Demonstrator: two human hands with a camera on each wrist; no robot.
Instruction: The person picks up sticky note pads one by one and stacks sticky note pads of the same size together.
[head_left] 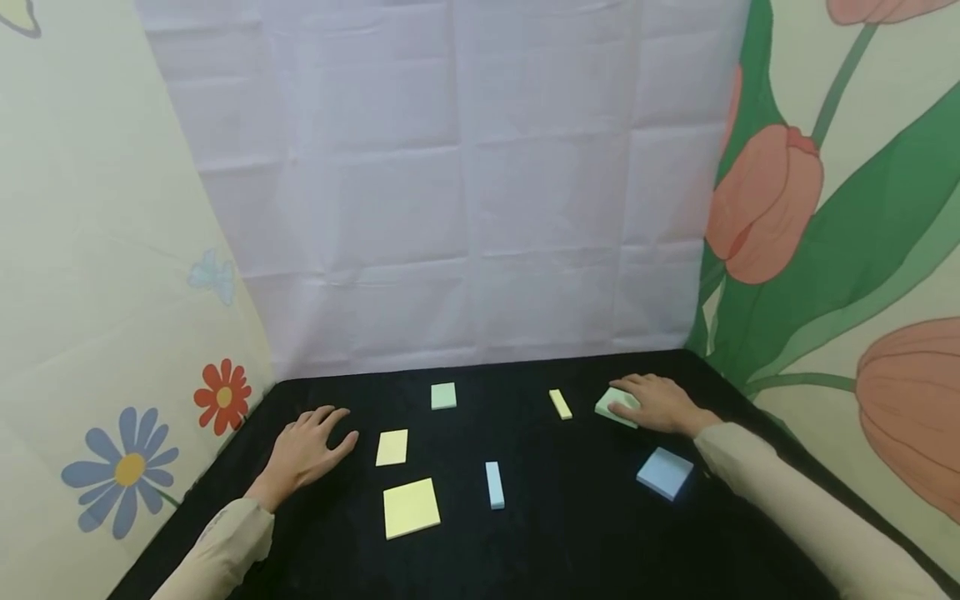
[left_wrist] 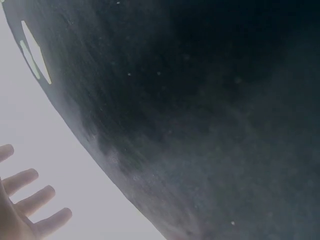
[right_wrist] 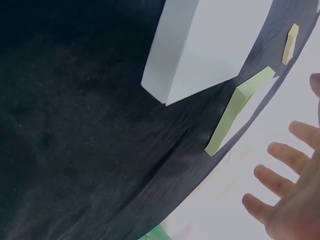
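Note:
My left hand (head_left: pixel 303 450) is over the left side of the black table, fingers spread, left of a small yellow sticky-note pad (head_left: pixel 392 447). In the left wrist view its fingers (left_wrist: pixel 36 201) stand apart with nothing between them. On the right, my right hand (head_left: pixel 660 402) overlaps a green sticky-note pad (head_left: pixel 617 407) in the head view. The right wrist view shows its fingers (right_wrist: pixel 287 156) spread and that green pad (right_wrist: pixel 235 112) a little way from the fingertips. Nearer my right forearm lies a blue sticky-note pad (head_left: pixel 665 473), large in the right wrist view.
A larger yellow pad (head_left: pixel 412 508) lies front left, a green square pad (head_left: pixel 443 396) toward the back. Between the hands lie a blue strip pad (head_left: pixel 495 485) and a yellow strip pad (head_left: pixel 560 404). A white cloth (head_left: pixel 472 208) hangs behind the black table (head_left: pixel 547 542); flowered walls flank it.

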